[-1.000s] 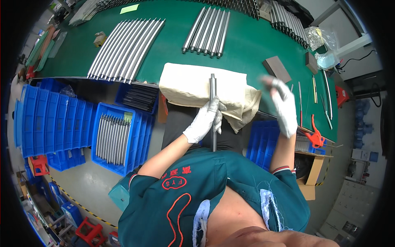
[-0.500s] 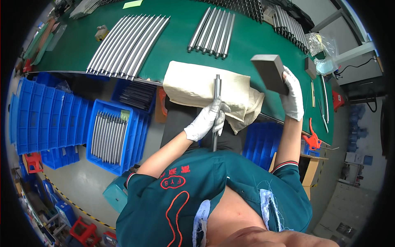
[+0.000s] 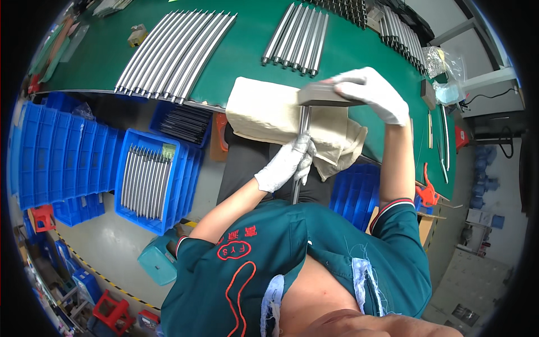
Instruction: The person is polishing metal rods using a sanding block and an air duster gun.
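Observation:
My left hand (image 3: 285,165), in a white glove, is closed around a shiny metal shaft (image 3: 304,119). The shaft points away from me, its near end close to my shirt. Over its far end my gloved right hand (image 3: 377,96) grips a grey-brown rectangular block (image 3: 324,95). The block lies crosswise and hides the shaft's tip; whether the two touch I cannot tell. Beneath them a cream cloth (image 3: 255,106) is draped over the front edge of the green table (image 3: 236,62).
Rows of metal shafts (image 3: 174,53) lie across the table, with a smaller group (image 3: 296,42) near its middle. A second block (image 3: 428,94) rests at the right. Blue crates (image 3: 70,157) are stacked at left, one crate (image 3: 120,191) filled with shafts. An orange-red spray trigger (image 3: 429,190) stands at the right edge.
My right hand has swung left with the block, from beside the cloth to over the shaft's far end. The block has turned from upright to crosswise. My left hand keeps its hold.

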Demonstrator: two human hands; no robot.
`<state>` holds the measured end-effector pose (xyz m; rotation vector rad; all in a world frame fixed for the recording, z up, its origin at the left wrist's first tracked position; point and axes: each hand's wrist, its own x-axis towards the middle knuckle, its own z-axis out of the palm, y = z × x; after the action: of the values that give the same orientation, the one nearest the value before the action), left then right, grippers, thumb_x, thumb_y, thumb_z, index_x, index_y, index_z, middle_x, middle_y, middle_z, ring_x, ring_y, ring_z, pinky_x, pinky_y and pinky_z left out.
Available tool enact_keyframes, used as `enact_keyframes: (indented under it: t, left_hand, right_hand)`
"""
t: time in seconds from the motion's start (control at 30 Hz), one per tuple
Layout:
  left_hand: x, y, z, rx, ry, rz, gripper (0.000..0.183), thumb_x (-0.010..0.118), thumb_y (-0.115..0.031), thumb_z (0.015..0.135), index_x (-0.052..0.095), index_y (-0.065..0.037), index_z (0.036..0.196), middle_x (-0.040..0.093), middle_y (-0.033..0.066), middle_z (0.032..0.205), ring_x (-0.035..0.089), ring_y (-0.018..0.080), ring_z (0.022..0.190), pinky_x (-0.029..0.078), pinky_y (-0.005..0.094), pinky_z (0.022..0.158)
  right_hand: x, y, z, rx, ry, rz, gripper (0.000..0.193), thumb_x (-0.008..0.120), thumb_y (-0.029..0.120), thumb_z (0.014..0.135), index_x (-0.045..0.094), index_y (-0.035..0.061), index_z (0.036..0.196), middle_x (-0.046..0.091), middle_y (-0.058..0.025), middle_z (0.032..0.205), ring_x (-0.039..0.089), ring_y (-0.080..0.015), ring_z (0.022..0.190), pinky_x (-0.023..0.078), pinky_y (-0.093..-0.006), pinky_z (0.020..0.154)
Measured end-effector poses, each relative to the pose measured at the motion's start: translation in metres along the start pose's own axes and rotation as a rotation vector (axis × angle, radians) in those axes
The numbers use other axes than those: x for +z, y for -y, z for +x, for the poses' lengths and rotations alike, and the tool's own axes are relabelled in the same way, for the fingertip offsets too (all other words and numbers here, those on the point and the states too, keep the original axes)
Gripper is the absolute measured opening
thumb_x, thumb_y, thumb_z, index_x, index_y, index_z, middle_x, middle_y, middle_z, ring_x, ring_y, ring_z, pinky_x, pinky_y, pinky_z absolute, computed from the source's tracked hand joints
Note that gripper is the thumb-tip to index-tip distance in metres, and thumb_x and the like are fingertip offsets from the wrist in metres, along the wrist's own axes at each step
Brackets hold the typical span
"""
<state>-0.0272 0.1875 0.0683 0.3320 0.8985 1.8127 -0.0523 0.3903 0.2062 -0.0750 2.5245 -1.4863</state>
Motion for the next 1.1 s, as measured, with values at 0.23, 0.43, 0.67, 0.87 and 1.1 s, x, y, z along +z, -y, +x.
enact_keyframes:
  t: [0.23, 0.43, 0.67, 0.87, 1.1]
  left_hand:
    - [0.003, -0.002, -0.001, -0.035, -0.036, 0.028, 0.045, 0.032, -0.049, 0.091, 0.046, -0.007, 0.086, 0.036, -0.0021, 0.055, 0.036, 0.0077, 0.038, 0.042, 0.0247, 0.04]
    - [0.006, -0.003, 0.001, -0.06, -0.07, 0.026, 0.043, 0.035, -0.047, 0.091, 0.046, -0.006, 0.085, 0.036, -0.002, 0.054, 0.038, 0.008, 0.039, 0.043, 0.0252, 0.04]
    - [0.012, -0.003, 0.0, -0.058, -0.208, 0.125, 0.037, 0.042, -0.04, 0.091, 0.047, -0.005, 0.082, 0.04, -0.0012, 0.053, 0.042, 0.0087, 0.04, 0.045, 0.0256, 0.042]
    - [0.023, -0.01, 0.005, -0.068, -0.215, 0.212, 0.035, 0.047, -0.037, 0.089, 0.048, -0.004, 0.079, 0.043, -0.0003, 0.053, 0.044, 0.0097, 0.04, 0.046, 0.0256, 0.042]
    - [0.014, -0.002, 0.003, -0.014, -0.262, 0.265, 0.033, 0.05, -0.035, 0.088, 0.046, -0.004, 0.079, 0.041, 0.0001, 0.052, 0.044, 0.0097, 0.04, 0.044, 0.0251, 0.04]
  right_hand:
    - [0.041, 0.006, 0.005, -0.058, -0.106, 0.062, 0.033, 0.063, 0.028, 0.077, 0.065, 0.0036, 0.098, 0.066, -0.0067, 0.089, 0.057, -0.0109, 0.08, 0.044, -0.0239, 0.077]
    - [-0.018, -0.03, -0.035, 0.03, -0.228, 0.091, 0.035, 0.062, 0.027, 0.076, 0.064, -0.0006, 0.098, 0.064, -0.0064, 0.088, 0.057, -0.0116, 0.081, 0.044, -0.0229, 0.075]
    - [0.052, 0.014, 0.005, -0.115, -0.109, -0.177, 0.04, 0.064, 0.034, 0.074, 0.064, 0.0036, 0.1, 0.066, -0.0072, 0.091, 0.059, -0.0126, 0.083, 0.045, -0.0258, 0.077]
    - [-0.005, 0.005, -0.02, 0.035, -0.026, 0.01, 0.032, 0.064, 0.03, 0.078, 0.065, 0.0042, 0.097, 0.066, -0.0069, 0.09, 0.062, -0.0131, 0.082, 0.048, -0.0247, 0.076]
    - [0.048, 0.025, -0.001, -0.074, -0.12, -0.316, 0.038, 0.061, 0.038, 0.077, 0.066, 0.0051, 0.096, 0.065, -0.0103, 0.09, 0.061, -0.0198, 0.081, 0.046, -0.027, 0.076]
